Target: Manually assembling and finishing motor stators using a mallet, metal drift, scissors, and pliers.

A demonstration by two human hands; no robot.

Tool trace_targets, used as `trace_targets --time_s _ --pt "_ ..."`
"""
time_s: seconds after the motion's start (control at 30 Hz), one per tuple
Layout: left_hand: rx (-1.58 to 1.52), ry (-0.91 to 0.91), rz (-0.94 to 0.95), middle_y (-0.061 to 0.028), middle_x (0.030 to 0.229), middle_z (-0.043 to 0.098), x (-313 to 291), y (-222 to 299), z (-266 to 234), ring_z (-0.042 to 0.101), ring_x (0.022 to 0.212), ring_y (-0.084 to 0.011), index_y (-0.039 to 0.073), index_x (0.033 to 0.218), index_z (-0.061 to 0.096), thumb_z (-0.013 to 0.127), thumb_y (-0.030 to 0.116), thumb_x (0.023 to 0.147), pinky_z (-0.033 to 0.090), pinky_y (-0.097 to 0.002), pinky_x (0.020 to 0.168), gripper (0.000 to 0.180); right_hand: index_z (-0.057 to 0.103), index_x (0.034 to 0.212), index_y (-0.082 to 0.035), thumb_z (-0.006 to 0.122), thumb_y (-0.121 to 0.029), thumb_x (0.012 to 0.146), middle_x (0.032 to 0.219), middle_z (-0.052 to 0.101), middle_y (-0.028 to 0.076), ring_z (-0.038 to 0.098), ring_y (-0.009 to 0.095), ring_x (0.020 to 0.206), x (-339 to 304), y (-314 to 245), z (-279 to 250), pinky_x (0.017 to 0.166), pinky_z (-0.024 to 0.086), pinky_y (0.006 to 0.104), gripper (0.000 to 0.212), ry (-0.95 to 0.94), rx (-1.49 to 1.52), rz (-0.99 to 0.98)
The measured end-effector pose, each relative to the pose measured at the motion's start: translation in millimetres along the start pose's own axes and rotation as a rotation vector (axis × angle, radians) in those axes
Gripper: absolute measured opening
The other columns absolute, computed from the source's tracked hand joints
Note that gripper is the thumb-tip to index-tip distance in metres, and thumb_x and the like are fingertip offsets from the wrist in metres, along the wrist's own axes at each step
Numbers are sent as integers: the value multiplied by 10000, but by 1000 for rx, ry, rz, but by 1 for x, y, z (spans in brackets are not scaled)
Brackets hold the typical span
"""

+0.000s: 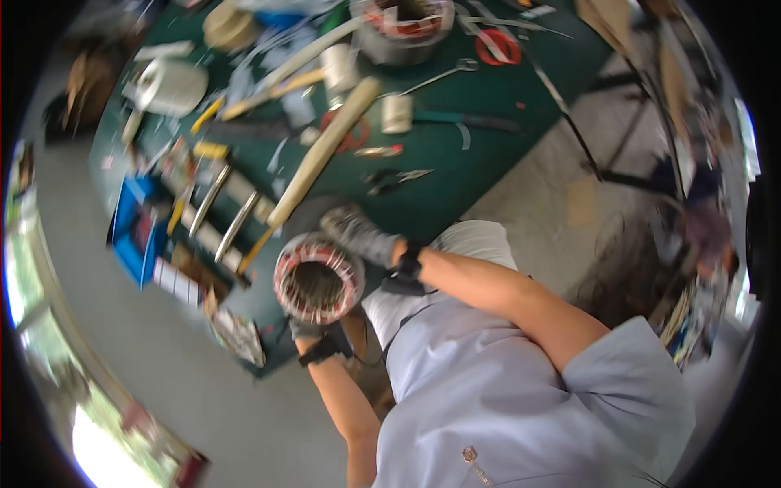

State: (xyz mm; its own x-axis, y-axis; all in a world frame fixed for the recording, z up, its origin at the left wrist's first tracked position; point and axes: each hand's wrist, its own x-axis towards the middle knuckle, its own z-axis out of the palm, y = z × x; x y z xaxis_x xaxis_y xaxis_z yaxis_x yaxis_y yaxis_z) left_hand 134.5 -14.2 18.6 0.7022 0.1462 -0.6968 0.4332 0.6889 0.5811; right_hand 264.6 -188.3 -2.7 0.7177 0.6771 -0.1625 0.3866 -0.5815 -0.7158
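Note:
A motor stator (351,281) with red and white lashed windings round its open bore is between my hands at the near edge of the green table (439,195). My left hand (313,328), in a grey glove, grips its lower side, fingers partly hidden behind it. Against the upper right side rests my gloved right hand (359,233), fingers curled on the stator's outer wall; motion blurs their tips. Just beyond the stator, a long pale wooden stick (325,154) lies slanting across the table. Small pliers (396,180) lie beyond my right hand.
Another stator (404,37) stands at the far side. A blue bin (137,232) and two shiny metal bars (210,200) lie at the left. A white spool (397,114), a red ring (498,48) and a white roll (172,86) are scattered about. A metal frame (622,122) stands beyond the table's right edge.

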Motion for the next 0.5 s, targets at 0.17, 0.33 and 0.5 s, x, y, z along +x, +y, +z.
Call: trace_targets --time_s 0.17,0.33,0.5 --pt "50 26 -71 -136 1236 485 6 -11 39 480 1116 -277 31 1238 430 375 394 906 411 -422 936 495 527 1004 -133 403 -191 860 886 568 105 554 269 855 18 25 13 830 400 413 199 75 155 166" --pt "87 30 -69 -136 1219 498 -11 -20 51 491 1100 -271 25 1232 435 374 388 906 417 -414 930 491 547 859 -40 407 -144 883 715 555 49 559 146 731 7 9 -2 656 446 264 177 61 1672 259" --pt "197 -78 -140 -136 1202 511 -32 -40 120 502 1085 -266 20 1226 440 372 382 907 422 -406 923 487 568 907 -43 494 -218 846 834 554 143 558 237 772 -78 33 -95 715 431 328 199 294 1259 409"
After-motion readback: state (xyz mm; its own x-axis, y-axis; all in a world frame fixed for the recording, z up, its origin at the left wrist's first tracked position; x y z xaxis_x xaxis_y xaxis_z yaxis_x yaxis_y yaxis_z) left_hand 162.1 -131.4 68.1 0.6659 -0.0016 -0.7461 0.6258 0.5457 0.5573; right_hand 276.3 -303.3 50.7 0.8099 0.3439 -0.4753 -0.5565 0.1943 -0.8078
